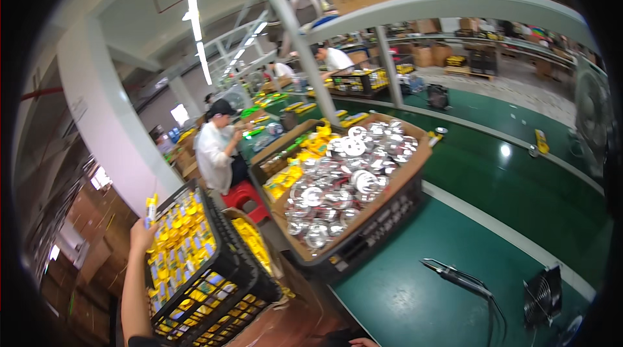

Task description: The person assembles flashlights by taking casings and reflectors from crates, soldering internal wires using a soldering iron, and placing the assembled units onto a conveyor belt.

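Note:
At the left, my left hand point(141, 236) reaches to the far-left corner of a black plastic crate point(224, 269). Its fingers are closed around a small yellow part point(151, 207) with a pale face, which sticks up above the hand. Many similar yellow parts point(178, 249) with greyish-blue ends fill the crate. Only a sliver of my right hand point(363, 342) shows at the lower edge, beside the green bench; its fingers are mostly cut off and blurred.
A cardboard-lined bin point(383, 207) holds shiny silver round parts and yellow pieces. On the green bench point(402, 275) lie a soldering iron point(457, 275) and a small black fan point(542, 295). Beyond runs a green conveyor point(506, 152). A person point(215, 149) sits near a red stool point(245, 199).

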Tool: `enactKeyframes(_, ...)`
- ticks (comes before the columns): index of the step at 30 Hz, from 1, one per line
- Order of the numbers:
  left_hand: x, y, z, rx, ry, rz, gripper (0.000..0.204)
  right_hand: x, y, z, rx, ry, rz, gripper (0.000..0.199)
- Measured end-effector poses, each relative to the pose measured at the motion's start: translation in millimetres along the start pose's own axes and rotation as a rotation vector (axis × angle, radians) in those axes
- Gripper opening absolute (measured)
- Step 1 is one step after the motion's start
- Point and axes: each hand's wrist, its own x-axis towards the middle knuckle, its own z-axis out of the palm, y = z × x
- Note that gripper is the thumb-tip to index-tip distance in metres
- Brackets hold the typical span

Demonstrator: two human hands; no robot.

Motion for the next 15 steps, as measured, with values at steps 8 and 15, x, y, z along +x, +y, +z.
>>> enactKeyframes(8,-171,185,-7,-0.445,-0.149,0.507,0.045,-51,-47,-20,-0.480,0.039,-0.322,0.030)
enactKeyframes(15,-318,320,109,-0.537,-0.867,1.570,0.040,-103,-86,-47,-0.616,0.358,-0.603,0.024)
